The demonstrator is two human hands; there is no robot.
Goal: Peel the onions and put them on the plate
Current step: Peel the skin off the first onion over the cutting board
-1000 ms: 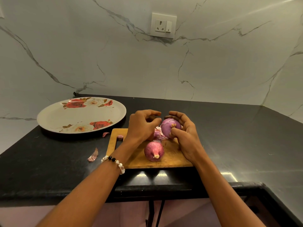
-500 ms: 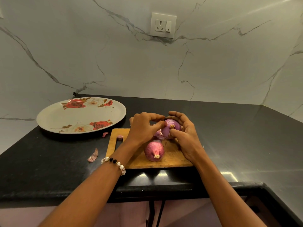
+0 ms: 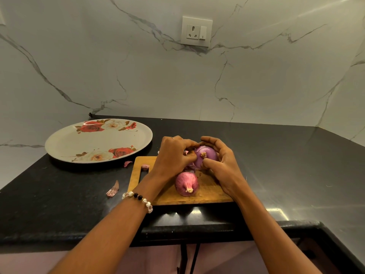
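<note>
The onion I am peeling [image 3: 205, 158] sits raised above the far part of the wooden cutting board [image 3: 207, 192], its root end turned toward me and its smooth purple flesh showing. My right hand [image 3: 223, 167] cups it from the right, fingers curled over the top and thumb pressed against its near side just beside the root. My left hand [image 3: 173, 157] closes in from the left, fingertips curled and pinching at the onion's left edge, where a little loose skin shows; exactly what they pinch I cannot tell, since my knuckles cover it. Under my hands a few purple scraps of skin [image 3: 190, 167] lie on the board.

A second onion [image 3: 186, 183], dry skin on and root facing me, rests on the board just in front of the first, between my wrists. A beaded bracelet [image 3: 138, 197] circles my left wrist.

Near the board's handle slot lies a small peel piece [image 3: 145, 167]; another [image 3: 127, 163] sits on the black countertop [image 3: 69, 194] between board and plate, and a longer curl [image 3: 113, 189] lies left of the board. The flowered plate [image 3: 94, 141] stands to the left, well apart from both onions, holding nothing. A wall socket [image 3: 196, 31] is set in the marble wall behind.
</note>
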